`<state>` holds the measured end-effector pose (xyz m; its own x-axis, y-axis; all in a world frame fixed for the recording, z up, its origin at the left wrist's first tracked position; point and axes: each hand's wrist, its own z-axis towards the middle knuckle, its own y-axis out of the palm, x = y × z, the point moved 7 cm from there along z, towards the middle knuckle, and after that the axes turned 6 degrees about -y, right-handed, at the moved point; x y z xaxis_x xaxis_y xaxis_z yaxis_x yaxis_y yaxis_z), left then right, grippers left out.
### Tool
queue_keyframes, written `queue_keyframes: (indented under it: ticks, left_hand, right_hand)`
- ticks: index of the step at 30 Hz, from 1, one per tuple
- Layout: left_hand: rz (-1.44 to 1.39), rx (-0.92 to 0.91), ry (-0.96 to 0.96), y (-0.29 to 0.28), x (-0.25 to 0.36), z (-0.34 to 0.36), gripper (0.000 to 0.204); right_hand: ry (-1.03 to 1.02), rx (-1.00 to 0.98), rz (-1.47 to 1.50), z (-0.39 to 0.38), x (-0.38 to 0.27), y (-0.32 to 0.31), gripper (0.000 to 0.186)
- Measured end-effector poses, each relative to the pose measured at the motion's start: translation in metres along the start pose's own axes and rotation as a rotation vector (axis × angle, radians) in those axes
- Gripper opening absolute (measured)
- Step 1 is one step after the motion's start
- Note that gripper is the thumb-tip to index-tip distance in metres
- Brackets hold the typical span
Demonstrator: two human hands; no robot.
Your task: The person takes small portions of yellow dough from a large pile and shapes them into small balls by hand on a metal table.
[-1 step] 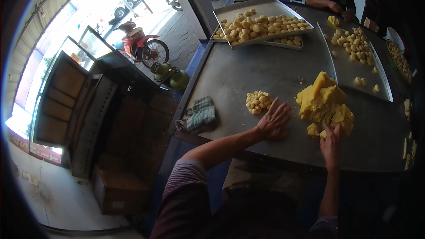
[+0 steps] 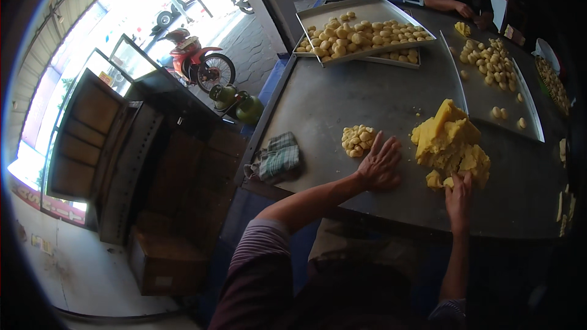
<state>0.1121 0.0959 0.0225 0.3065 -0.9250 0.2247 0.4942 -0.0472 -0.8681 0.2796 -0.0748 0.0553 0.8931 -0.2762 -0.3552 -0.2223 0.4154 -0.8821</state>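
A tall, rough mound of yellow dough [image 2: 449,134] rests on the metal table. At its near edge my right hand [image 2: 458,198] is closed, with fingertips pinching a small piece of the dough. My left hand [image 2: 380,164] lies on the tabletop left of the mound, fingers spread, holding nothing. Just beyond its fingertips sits a small heap of little pale dough pieces [image 2: 358,140]. A few crumbs lie between the heap and the mound.
Stacked trays of dough balls [image 2: 361,36] stand at the table's far side. Another tray [image 2: 538,128] with dough balls is at the right. A folded checked cloth [image 2: 278,157] lies near the left edge. Across the table, a person in black [image 2: 461,0] works with both hands.
My right hand's fingers have drawn back slightly at the mound's near edge and look more closed on the dough. My left hand stays in place.
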Motion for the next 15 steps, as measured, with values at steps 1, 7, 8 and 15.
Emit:
queue_keyframes:
  ticks: [1, 7, 8, 15]
  left_hand:
    - [-0.017, -0.015, -0.009, 0.001, -0.003, 0.002, 0.052]
    - [0.174, 0.108, -0.015, -0.003, -0.001, -0.024, 0.038]
    - [0.268, 0.107, -0.038, 0.000, 0.002, -0.024, 0.038]
    - [0.272, 0.082, -0.382, -0.016, -0.006, -0.035, 0.032]
  right_hand:
    - [0.091, -0.084, 0.041, 0.001, 0.009, 0.012, 0.039]
    - [0.039, 0.018, -0.178, -0.033, -0.016, 0.027, 0.041]
    - [0.047, 0.017, -0.092, -0.033, -0.011, 0.029, 0.042]
    - [0.012, 0.186, 0.108, -0.022, -0.003, 0.021, 0.029]
